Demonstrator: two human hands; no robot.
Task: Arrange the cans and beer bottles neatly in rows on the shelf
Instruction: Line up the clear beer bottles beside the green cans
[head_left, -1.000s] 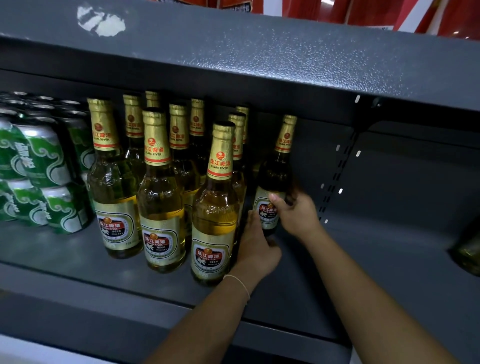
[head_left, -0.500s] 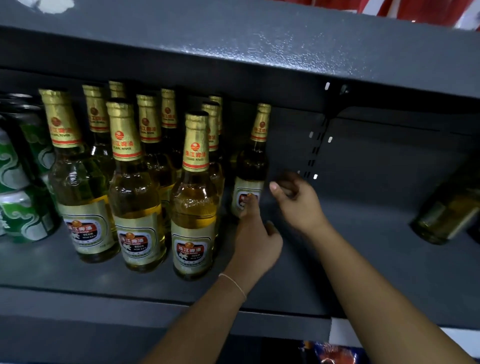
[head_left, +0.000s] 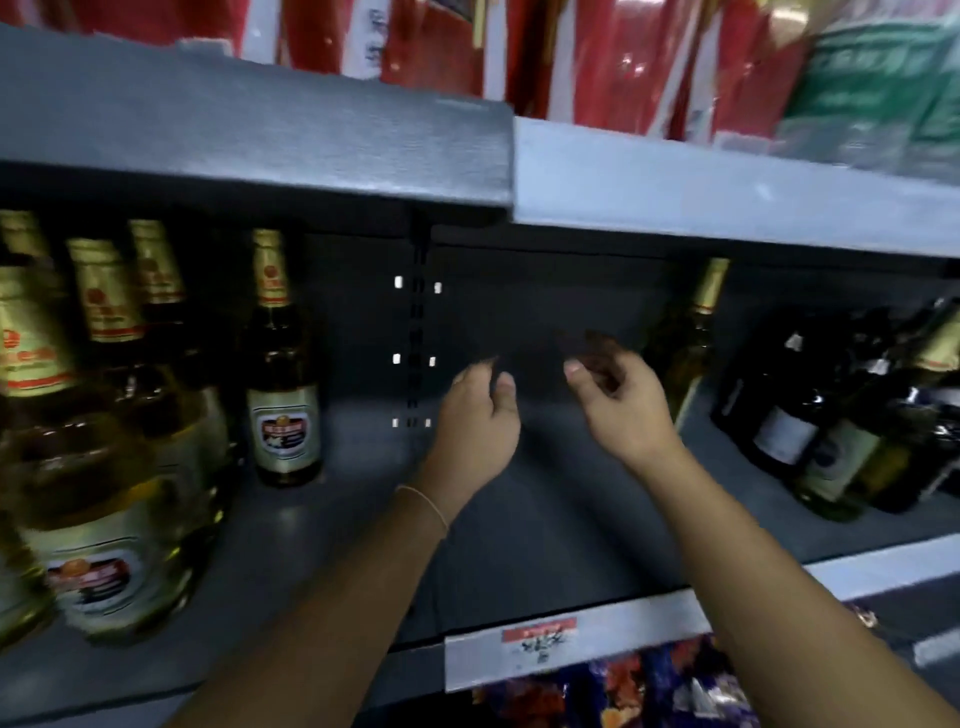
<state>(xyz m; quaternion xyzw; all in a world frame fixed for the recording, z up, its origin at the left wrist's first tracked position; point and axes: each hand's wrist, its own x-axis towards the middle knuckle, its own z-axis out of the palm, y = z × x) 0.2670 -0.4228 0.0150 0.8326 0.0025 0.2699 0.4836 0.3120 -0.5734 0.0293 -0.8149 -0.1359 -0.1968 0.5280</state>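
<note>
Both hands hang empty over the bare middle of the shelf (head_left: 519, 545), fingers loosely curled: left hand (head_left: 475, 421), right hand (head_left: 621, 402) beside it. To the left, one bottle (head_left: 283, 374) stands upright alone; further left and nearer, a blurred bottle group (head_left: 98, 415). Far right, a tilted bottle (head_left: 688, 338), perhaps leaning on dark bottles (head_left: 810, 415). Red packs (head_left: 571, 52) sit above
</note>
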